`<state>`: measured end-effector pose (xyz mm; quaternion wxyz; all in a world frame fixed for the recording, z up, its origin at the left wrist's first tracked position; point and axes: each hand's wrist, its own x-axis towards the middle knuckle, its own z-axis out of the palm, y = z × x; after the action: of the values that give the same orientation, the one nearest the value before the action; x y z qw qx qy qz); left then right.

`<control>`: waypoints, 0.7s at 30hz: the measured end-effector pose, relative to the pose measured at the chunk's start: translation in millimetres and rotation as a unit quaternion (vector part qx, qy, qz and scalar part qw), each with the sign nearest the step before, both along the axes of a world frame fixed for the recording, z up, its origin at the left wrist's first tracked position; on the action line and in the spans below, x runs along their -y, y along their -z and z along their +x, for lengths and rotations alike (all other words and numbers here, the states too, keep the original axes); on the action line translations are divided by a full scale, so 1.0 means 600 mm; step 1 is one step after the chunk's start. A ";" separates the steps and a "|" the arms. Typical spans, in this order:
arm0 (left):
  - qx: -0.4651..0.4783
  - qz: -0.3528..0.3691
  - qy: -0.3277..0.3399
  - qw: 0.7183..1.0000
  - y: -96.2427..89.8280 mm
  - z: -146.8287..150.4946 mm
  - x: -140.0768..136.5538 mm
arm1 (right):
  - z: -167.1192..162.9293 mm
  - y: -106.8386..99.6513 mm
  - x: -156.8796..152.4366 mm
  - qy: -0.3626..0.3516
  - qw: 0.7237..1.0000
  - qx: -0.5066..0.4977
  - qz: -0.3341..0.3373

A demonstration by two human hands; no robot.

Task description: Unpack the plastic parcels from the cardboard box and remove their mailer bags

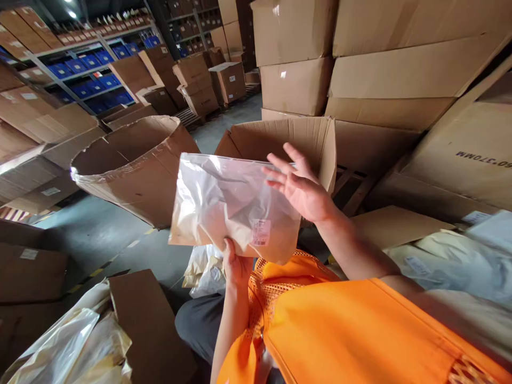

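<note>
fingers: left hand (237, 265) pinches bottom edge of plastic bag (234, 205); right hand (300, 186) spread, open | handling: light, limp, slippery | grip: edges

Dim warehouse, ceiling lamp (72, 14) glaring top left; edges bend, sharp focus.

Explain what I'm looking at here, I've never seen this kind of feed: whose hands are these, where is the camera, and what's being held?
There is no machine: a person wearing an orange vest works with bare hands. The one picture comes from a camera on their head, looking forward and down. The left hand pinches the bottom edge of a clear plastic bag with a folded beige item inside and a small label. The right hand is open with spread fingers at the bag's right edge. Behind stands an open cardboard box; more bagged items lie to the right, on a warehouse floor.
</note>
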<state>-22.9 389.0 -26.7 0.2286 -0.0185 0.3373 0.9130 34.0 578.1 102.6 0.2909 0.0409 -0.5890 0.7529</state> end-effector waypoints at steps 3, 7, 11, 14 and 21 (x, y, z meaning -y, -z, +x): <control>0.079 0.028 -0.020 0.996 -0.022 0.011 -0.002 | 0.019 0.019 -0.037 0.107 0.994 -0.016 0.026; 0.106 0.045 -0.032 0.993 -0.033 0.021 -0.002 | 0.044 0.038 -0.067 0.184 0.982 -0.005 0.035; 0.106 0.037 -0.050 0.992 -0.035 0.021 0.002 | 0.051 0.056 -0.076 0.219 0.976 0.011 0.009; 0.107 0.035 -0.054 0.992 -0.038 0.020 0.004 | 0.046 0.071 -0.072 0.200 0.978 0.046 -0.034; 0.116 0.038 -0.055 0.991 -0.040 0.018 0.005 | 0.033 0.093 -0.043 0.081 0.979 0.142 -0.118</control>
<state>-12.0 386.0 -2.8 0.2159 -0.1345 0.2720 0.9281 53.6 603.6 46.7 0.2671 -0.1489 -0.5324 0.7893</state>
